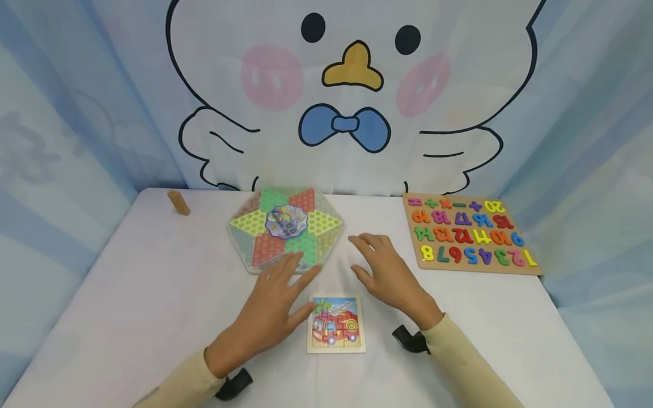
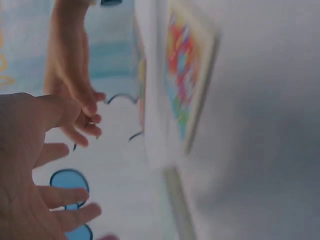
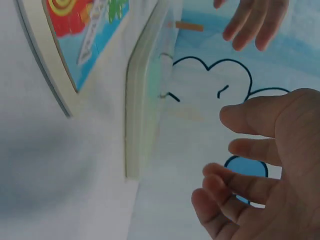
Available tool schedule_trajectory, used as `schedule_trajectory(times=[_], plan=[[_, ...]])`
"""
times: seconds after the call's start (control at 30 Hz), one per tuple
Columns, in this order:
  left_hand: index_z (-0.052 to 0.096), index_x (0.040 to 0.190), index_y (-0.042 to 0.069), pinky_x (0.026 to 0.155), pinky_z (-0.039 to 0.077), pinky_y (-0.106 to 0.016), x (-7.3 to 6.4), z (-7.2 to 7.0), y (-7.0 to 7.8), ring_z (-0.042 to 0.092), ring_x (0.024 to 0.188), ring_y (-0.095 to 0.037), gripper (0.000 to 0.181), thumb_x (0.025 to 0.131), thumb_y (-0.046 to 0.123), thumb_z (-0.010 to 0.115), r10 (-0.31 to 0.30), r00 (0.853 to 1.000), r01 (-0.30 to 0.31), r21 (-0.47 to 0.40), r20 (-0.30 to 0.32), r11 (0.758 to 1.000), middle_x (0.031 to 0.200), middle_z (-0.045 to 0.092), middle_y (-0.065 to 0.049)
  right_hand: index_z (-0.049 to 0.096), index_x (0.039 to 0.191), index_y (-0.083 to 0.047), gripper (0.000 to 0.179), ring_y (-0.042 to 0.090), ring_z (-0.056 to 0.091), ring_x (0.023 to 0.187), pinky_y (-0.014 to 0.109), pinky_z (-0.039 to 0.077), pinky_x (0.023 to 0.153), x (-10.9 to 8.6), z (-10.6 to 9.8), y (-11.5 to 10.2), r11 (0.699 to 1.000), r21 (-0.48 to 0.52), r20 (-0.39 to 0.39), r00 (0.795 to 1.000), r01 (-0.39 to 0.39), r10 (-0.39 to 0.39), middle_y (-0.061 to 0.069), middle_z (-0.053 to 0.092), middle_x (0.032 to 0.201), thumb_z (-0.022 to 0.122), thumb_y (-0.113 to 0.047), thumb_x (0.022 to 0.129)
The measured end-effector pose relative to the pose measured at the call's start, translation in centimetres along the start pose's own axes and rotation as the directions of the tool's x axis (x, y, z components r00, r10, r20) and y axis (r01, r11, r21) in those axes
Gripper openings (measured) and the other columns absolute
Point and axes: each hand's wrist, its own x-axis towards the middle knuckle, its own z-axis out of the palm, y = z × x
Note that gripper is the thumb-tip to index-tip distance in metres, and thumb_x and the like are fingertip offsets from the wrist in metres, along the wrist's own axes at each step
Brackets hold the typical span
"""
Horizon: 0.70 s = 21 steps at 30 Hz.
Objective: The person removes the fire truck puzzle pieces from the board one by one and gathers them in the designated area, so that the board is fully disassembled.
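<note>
A small jigsaw puzzle [image 1: 336,323] with a red fire truck picture lies in its pale frame near the table's front middle. My left hand [image 1: 267,309] hovers at its left, fingers spread, overlapping the near edge of the hexagonal Chinese checkers board [image 1: 285,226] in the head view. To the puzzle's upper right is my right hand [image 1: 390,275], fingers loosely extended and holding nothing. Both hands are raised above the table in the wrist views, the left palm [image 2: 20,165] and right palm [image 3: 305,160] bare. The puzzle [image 3: 82,30] also shows in the right wrist view.
At the back right lies a wooden number board [image 1: 471,235] with colourful digits and signs. A small wooden block [image 1: 178,202] stands at the back left corner of the white table [image 1: 127,317]. Behind hangs a curtain [image 1: 347,164] with a cartoon bird.
</note>
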Motion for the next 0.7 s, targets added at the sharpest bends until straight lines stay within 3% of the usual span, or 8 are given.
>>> schedule_trajectory(times=[0.13,0.23,0.37,0.5,0.7], plan=[[0.056,0.148,0.023,0.099,0.049,-0.054,-2.9,0.7,0.5,0.049,0.138,-0.032,0.061,0.091,0.035,0.078,0.09,0.992,-0.084,-0.066,0.09,0.994,0.151,0.049,-0.017,0.064,0.132,-0.003,0.044,0.028,0.062,0.109,0.044,0.055,0.089,-1.4,0.9,-0.8,0.995,0.079,0.109,0.992,0.059,-0.067,0.013,0.065,0.125,0.077,-0.013,0.091],[0.055,0.149,0.026,0.1,0.047,-0.055,-4.0,1.4,0.1,0.044,0.142,-0.032,0.061,0.092,0.036,0.076,0.087,0.976,-0.071,-0.086,0.198,0.994,0.154,0.047,-0.016,0.067,0.128,-0.005,0.039,0.026,0.065,0.107,0.044,0.056,0.089,-2.1,1.7,-0.9,0.99,0.122,0.219,0.971,0.071,-0.097,0.011,0.065,0.124,0.077,-0.013,0.091],[0.051,0.152,0.031,0.111,0.031,-0.067,-4.2,2.0,-0.7,0.03,0.15,-0.037,0.067,0.091,0.041,0.077,0.059,0.941,-0.032,-0.087,0.334,0.996,0.161,0.036,-0.017,0.068,0.127,-0.007,0.036,0.027,0.064,0.112,0.047,0.054,0.094,-1.9,3.0,-1.1,0.986,0.145,0.317,0.94,0.082,-0.125,0.01,0.063,0.126,0.075,-0.016,0.093],[0.051,0.152,0.032,0.112,0.017,-0.075,-3.9,2.3,-1.4,0.021,0.153,-0.038,0.068,0.09,0.044,0.076,0.054,0.908,-0.003,-0.121,0.416,0.993,0.165,0.029,-0.017,0.067,0.128,-0.007,0.036,0.024,0.065,0.109,0.045,0.055,0.093,-1.3,3.9,-1.7,0.981,0.165,0.36,0.919,0.105,-0.159,0.009,0.063,0.125,0.074,-0.015,0.093],[0.054,0.149,0.032,0.11,0.015,-0.078,-3.4,2.7,-1.4,0.019,0.154,-0.038,0.063,0.091,0.046,0.074,0.053,0.896,0.017,-0.152,0.441,0.988,0.165,0.029,-0.017,0.067,0.13,-0.009,0.037,0.019,0.065,0.102,0.041,0.055,0.09,-0.6,4.6,-2.1,0.981,0.166,0.404,0.9,0.102,-0.162,0.006,0.061,0.122,0.074,-0.015,0.094]])
